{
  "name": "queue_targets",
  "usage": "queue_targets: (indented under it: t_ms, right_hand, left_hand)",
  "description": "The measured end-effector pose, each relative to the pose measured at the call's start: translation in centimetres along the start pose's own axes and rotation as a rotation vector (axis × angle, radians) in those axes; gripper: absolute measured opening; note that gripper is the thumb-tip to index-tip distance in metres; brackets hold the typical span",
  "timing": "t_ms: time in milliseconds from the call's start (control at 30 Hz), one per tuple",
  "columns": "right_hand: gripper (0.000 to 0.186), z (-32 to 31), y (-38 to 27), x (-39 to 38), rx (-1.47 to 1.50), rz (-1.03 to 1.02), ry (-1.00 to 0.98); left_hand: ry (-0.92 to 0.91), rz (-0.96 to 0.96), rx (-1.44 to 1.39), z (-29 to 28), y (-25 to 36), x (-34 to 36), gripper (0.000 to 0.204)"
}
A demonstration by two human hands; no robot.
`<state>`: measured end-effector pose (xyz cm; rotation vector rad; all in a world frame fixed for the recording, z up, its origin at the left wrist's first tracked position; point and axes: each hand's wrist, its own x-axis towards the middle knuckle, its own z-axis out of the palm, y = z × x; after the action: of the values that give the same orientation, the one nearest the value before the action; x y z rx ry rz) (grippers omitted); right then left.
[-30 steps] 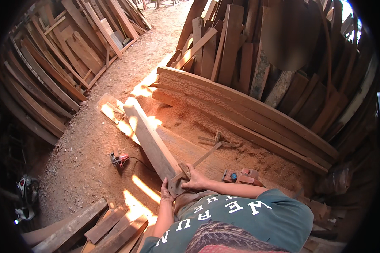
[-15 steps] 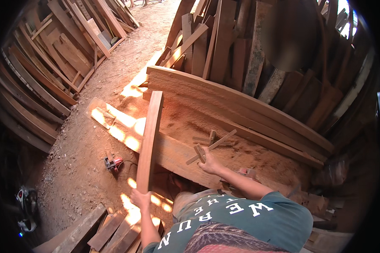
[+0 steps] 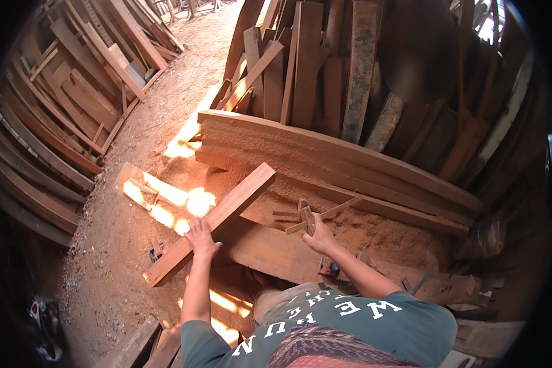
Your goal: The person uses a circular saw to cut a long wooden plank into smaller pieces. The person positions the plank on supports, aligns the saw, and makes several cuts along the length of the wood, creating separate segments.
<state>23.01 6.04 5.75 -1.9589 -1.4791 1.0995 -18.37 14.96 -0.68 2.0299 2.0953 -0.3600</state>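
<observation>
Nearest, we see the dark green cloth shirt with white lettering (image 3: pixel 325 310). Beyond it, our left hand (image 3: pixel 202 239) lies over a straight, reddish-brown rectangular wooden beam (image 3: pixel 239 199), fingers spread; we cannot tell whether they close round its edge. The beam slants across a broad, flat brown wooden plank (image 3: pixel 264 245); contact between them is unclear. To the right, our right hand (image 3: pixel 321 239) has its fingers closed around a cross-shaped light-brown wooden tool with a thin bar (image 3: pixel 331 211). Farther off, we find long, sawdust-covered brown planks (image 3: pixel 349 162), then tall, leaning brown boards (image 3: pixel 306 67).
</observation>
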Motion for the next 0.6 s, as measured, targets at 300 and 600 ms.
queue_targets:
  t_ms: [300,600]
  right_hand:
    - [0.082,-2.5,3.5,1.0,0.053,0.12,0.103]
    - [0.08,-4.6,5.0,1.6,0.098,0.131,0.231]
  left_hand:
    - [-0.1,0.0,-0.105,0.3,4.8,9.1,0.083]
    - [0.039,0.338,-0.021,0.9,5.4,5.2,0.065]
